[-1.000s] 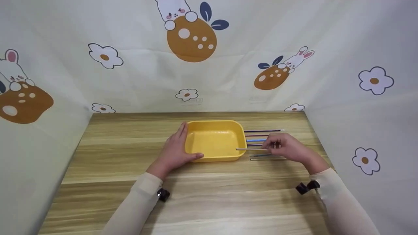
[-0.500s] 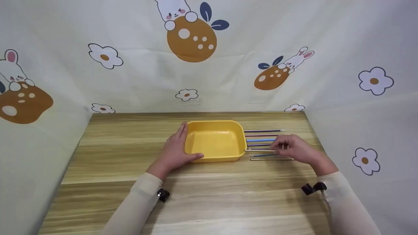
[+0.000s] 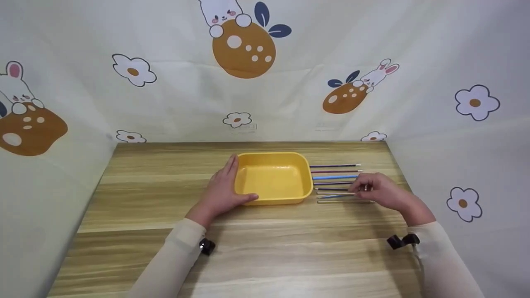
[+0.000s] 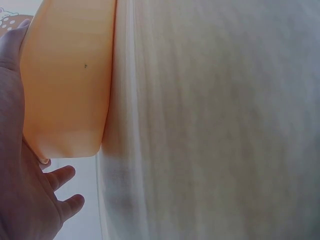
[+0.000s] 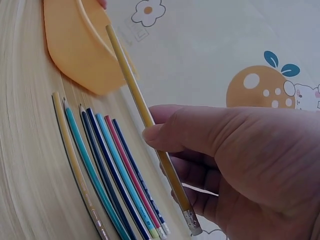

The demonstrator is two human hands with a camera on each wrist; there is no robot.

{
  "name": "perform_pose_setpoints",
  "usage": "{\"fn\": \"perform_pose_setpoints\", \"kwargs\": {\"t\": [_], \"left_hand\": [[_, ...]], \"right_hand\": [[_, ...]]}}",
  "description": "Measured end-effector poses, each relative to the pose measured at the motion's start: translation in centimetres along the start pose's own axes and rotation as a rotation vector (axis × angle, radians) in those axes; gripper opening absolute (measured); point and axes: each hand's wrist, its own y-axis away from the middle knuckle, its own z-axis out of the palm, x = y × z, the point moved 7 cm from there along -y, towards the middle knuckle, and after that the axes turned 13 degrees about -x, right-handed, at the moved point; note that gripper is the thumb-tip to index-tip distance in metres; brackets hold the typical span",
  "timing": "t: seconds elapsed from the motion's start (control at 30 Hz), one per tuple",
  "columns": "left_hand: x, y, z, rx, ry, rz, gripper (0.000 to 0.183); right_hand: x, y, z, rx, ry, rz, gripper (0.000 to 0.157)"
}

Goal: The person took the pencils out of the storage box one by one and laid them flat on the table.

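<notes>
My left hand (image 3: 221, 186) holds the left end of a yellow plastic tub (image 3: 269, 202), thumb over the near rim and fingers at the far left corner. Two fingertips stick out past the tub in the left wrist view. Between thumb and forefinger, my right hand (image 3: 379, 190) pinches a yellow pencil (image 5: 134, 87), tilted above the table, its eraser end toward the palm. Beneath it lies a row of several pencils, among them a second yellow pencil (image 5: 75, 155), a teal pencil (image 5: 90, 162), a light-blue pencil (image 5: 123, 172) and a red pencil (image 5: 131, 170).
The wood-patterned table (image 3: 265, 248) carries the tub in the middle, with the pencils just right of it. A pale curtain (image 3: 174, 99) printed with rabbits, oranges and flowers encloses the back and both sides.
My right hand has moved right with the yellow pencil, drawing its tip back from over the tub's right rim to above the pencil row. The left hand and tub stay put.
</notes>
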Motion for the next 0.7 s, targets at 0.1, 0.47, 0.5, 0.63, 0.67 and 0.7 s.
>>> {"fn": "perform_pose_setpoints", "kwargs": {"t": [0.1, 0.47, 0.5, 0.63, 0.67, 0.7], "left_hand": [[0.1, 0.0, -0.1, 0.003, 0.004, 0.004, 0.142], [0.1, 0.0, -0.1, 0.009, 0.007, 0.02, 0.141], [0.1, 0.0, -0.1, 0.007, 0.006, 0.019, 0.141], [0.1, 0.0, -0.1, 0.004, 0.002, 0.017, 0.141], [0.2, 0.0, -0.1, 0.004, 0.003, 0.017, 0.141], [0.2, 0.0, -0.1, 0.005, 0.004, 0.017, 0.141]], "right_hand": [[0.4, 0.2, 0.3, -0.012, -0.022, 0.027, 0.018], [1.7, 0.7, 1.0, -0.025, -0.056, 0.036, 0.017], [1.8, 0.7, 1.1, -0.026, -0.051, 0.028, 0.017], [2.0, 0.9, 1.3, -0.028, -0.026, 0.024, 0.016], [2.1, 1.0, 1.3, -0.026, -0.024, 0.025, 0.015], [2.1, 1.0, 1.4, -0.026, -0.019, 0.027, 0.015]]}}
